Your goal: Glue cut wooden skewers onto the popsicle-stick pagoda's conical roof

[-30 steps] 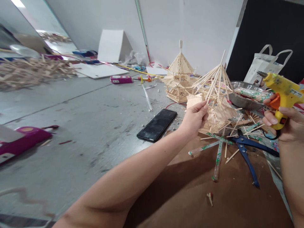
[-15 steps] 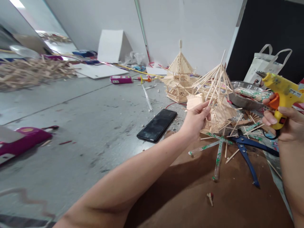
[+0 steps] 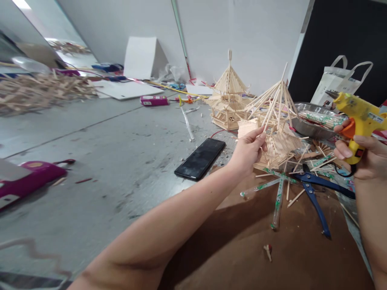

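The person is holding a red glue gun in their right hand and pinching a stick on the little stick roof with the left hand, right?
Not quite: the glue gun in the right hand is yellow with an orange trigger, not red, as the head view shows. The left hand does pinch a stick on the stick roof.

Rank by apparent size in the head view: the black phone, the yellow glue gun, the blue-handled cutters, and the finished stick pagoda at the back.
1. Blue-handled cutters and yellow glue gun, held in the right hand: similar spans, and the gun sits nearer the camera, so unranked.
2. Stick pagoda and black phone: similar; the pagoda stands farther off, so unsure.
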Tool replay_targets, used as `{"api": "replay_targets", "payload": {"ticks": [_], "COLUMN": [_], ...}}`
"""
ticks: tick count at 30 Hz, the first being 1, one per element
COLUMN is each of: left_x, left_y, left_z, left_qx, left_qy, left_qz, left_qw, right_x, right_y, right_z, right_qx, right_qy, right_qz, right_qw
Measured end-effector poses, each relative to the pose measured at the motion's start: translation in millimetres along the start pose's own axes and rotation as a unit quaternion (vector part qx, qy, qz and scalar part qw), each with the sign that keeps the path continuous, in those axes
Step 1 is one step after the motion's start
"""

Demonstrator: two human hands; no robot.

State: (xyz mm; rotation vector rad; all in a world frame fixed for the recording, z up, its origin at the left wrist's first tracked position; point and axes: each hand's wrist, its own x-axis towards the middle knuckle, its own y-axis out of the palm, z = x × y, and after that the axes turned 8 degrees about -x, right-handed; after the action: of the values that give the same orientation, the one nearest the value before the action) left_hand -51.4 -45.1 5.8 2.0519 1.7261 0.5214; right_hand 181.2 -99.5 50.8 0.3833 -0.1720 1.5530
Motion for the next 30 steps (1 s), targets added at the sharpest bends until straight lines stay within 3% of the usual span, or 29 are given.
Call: {"api": "replay_targets", "payload": {"ticks": [22,26,30], "left_x": [0.5,1.6,1.0], "left_y": [1.0,-0.9,-0.6], "left_z": [-0.9,1.9,5.6], "left_qx": [0.031,0.038,0.036], "left_qy": [0.014,0.023,0.029], "left_qz": [0.008,0.011,0.011], "left_qw": [0.999,0.999,0.999], "right_x": [0.9,8.3,12.4], "right_y": [-1.4,-20.4,-58.4], "right_z": [-0.4,-5.3,-18.7], "right_qx": [-0.018,-0.067,-0.104], "right_qy": [-0.003,-0.003,0.061], "right_qz": [-0.005,-0.051,-0.166], "right_qw": [1.000,0.996,0.979]}}
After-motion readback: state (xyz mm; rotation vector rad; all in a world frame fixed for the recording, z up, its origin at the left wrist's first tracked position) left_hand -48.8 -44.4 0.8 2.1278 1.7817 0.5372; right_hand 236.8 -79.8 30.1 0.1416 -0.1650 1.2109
